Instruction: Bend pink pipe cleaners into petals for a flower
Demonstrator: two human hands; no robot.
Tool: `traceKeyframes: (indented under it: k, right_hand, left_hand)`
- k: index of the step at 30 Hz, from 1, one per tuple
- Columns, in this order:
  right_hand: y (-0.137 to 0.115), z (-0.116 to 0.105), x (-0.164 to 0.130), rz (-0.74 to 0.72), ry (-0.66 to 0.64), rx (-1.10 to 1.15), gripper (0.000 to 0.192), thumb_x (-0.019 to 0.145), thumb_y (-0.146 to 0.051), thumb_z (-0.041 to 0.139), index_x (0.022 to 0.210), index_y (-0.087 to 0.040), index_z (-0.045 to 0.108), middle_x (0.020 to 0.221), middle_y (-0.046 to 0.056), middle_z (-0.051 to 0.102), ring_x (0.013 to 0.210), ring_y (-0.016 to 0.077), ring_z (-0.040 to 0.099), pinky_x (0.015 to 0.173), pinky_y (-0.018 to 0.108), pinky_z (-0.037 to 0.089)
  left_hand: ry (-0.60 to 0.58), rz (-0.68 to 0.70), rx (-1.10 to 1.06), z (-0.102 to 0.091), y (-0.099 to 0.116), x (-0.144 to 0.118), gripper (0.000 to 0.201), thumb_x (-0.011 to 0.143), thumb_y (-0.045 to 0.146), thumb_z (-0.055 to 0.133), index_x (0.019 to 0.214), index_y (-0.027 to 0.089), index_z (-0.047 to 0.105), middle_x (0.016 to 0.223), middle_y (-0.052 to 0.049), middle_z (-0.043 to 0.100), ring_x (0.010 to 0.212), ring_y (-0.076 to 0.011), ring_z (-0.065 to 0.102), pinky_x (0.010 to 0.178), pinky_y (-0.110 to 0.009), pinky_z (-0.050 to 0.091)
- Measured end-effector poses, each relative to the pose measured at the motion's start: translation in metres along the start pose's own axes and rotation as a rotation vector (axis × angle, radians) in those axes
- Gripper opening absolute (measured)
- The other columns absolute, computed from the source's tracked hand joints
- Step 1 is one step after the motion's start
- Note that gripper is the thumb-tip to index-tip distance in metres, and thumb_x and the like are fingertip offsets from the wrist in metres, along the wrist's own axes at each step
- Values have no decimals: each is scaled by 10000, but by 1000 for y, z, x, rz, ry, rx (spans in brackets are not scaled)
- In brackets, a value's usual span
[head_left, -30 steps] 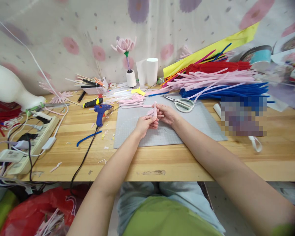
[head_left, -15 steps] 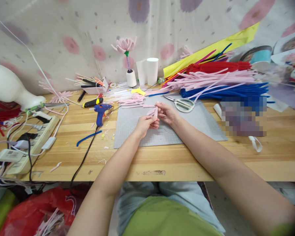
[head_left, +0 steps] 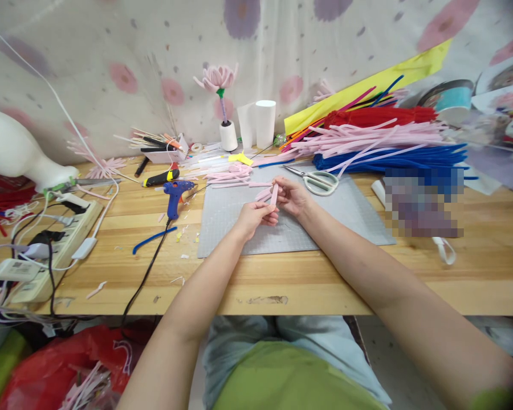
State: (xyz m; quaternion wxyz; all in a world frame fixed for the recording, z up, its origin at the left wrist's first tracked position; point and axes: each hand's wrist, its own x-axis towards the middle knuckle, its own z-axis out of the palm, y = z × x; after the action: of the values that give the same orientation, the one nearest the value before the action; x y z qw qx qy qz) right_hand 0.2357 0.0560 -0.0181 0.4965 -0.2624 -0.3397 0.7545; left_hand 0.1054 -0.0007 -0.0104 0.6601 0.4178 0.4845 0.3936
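A short folded length of pink pipe cleaner (head_left: 274,195) stands nearly upright between my two hands, above the grey cutting mat (head_left: 222,233). Its lower end is pinched in my left hand (head_left: 256,217), with the thumb on top. The fingertips of my right hand (head_left: 291,196) close on its upper end. More pink pipe cleaner pieces (head_left: 263,195) lie on the mat just behind my fingers. White-handled scissors (head_left: 320,182) rest on the mat, right of and beyond my right hand.
A blue glue gun (head_left: 174,196) stands left of the mat, its cord running to the table edge. Pink, red and blue pipe cleaner bundles (head_left: 367,139) lie at the back right. A pink pipe-cleaner flower (head_left: 220,80) stands behind. A power strip (head_left: 60,250) sits at the left.
The pink piece has turned a little more upright and shifted slightly right between my fingers. Both hands have moved only slightly; the things on the table lie as before.
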Motion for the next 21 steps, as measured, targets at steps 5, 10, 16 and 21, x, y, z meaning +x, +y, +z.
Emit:
traceKeyframes:
  k: [5,10,16,21]
  right_hand:
    - [-2,-2,1,20,-7,-23,176,644,-250,672,646,-148,529,454,-76,325,372,20,216,293,119,129]
    - [-2,-2,1,-36,9,-35,190,639,-211,644,569,-151,478,439,-70,316,366,20,202,299,131,126]
    - [-7,2,1,-33,102,-93,143,632,-211,642,608,-148,515,447,-69,345,379,20,201,320,150,104]
    - [-18,-10,3,-91,177,-294,269,654,-361,682,801,-171,560,575,-49,465,403,22,269,339,162,112]
  left_hand:
    - [-10,0,12,-1,0,1,130,710,210,659,661,92,634,531,-15,607,428,-69,530,525,-242,480]
    - [-12,-8,20,-1,-2,1,112,720,181,632,651,92,638,525,-20,607,431,-76,529,534,-255,485]
    - [71,36,53,-5,1,3,119,730,203,622,671,100,628,544,-10,603,452,-76,536,542,-239,472]
    - [238,182,212,-21,9,14,148,781,230,534,717,128,620,578,16,574,465,-61,494,510,-205,409]
